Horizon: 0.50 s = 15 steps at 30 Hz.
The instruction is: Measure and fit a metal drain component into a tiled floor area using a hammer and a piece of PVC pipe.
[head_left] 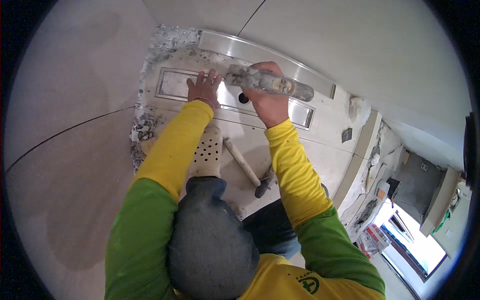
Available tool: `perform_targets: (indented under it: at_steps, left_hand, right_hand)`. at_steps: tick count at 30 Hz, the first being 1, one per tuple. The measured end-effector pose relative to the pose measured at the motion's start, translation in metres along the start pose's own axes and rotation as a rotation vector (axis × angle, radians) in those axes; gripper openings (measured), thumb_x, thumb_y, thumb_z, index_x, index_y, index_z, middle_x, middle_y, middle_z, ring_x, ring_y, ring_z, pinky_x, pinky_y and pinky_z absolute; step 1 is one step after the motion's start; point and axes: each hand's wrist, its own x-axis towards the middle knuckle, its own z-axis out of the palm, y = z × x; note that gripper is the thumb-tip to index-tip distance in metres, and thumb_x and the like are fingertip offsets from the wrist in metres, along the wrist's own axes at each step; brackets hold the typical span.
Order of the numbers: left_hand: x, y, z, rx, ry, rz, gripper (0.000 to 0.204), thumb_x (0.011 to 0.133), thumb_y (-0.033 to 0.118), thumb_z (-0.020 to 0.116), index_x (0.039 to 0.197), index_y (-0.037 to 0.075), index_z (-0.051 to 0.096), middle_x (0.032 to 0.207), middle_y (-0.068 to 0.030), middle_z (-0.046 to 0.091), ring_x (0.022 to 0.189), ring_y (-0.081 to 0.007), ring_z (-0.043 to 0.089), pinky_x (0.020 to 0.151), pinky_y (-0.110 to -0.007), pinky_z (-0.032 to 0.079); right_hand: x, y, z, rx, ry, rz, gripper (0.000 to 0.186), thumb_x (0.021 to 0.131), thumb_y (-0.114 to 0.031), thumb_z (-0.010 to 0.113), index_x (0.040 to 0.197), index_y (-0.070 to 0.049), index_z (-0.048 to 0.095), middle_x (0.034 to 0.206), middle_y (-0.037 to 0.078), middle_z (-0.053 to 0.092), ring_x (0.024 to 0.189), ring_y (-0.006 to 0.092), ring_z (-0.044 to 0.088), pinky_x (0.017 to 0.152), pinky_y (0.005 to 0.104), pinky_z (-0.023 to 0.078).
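My right hand [267, 102] grips a dirty sealant tube [272, 84], held level over a long steel floor drain channel [172, 83] with its nozzle pointing left. My left hand [202, 87] lies flat with fingers spread on the drain's steel cover, just left of the tube's tip. A round hole [243, 98] in the cover shows between my two hands. A separate steel strip [265, 53] lies on the floor beyond the drain. Both my sleeves are yellow and green.
A hammer with a pale handle [243, 164] lies on the floor between my arms. My foot in a perforated cream clog [207, 152] rests beside it. Broken mortar rubble [145, 127] edges the tile cut-out at left. Large beige tiles surround it, and a bright doorway [415, 245] opens at the lower right.
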Motion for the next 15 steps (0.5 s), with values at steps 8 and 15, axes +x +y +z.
perform_targets:
  at_steps: [8,15]
  left_hand:
    - [0.003,-0.004,0.007,-0.008,0.027,0.010,0.100,0.075,0.047,0.073,0.152,0.029,0.012,0.160,0.0044,0.007,0.146,-0.0264,0.012,0.111,-0.059,0.020]
    - [0.006,-0.009,0.013,-0.045,0.050,-0.012,0.100,0.074,0.048,0.074,0.152,0.030,0.014,0.160,0.0049,0.007,0.146,-0.0263,0.012,0.110,-0.060,0.020]
  right_hand:
    - [-0.004,-0.020,0.002,0.077,0.006,0.043,0.035,0.065,0.003,0.074,0.095,-0.003,0.058,0.094,0.005,0.060,0.084,0.0156,0.061,0.076,0.0276,0.050]
    - [-0.001,-0.024,-0.002,0.003,0.029,-0.011,0.034,0.065,0.003,0.074,0.093,-0.004,0.058,0.091,0.006,0.059,0.082,0.0150,0.060,0.075,0.0268,0.049]
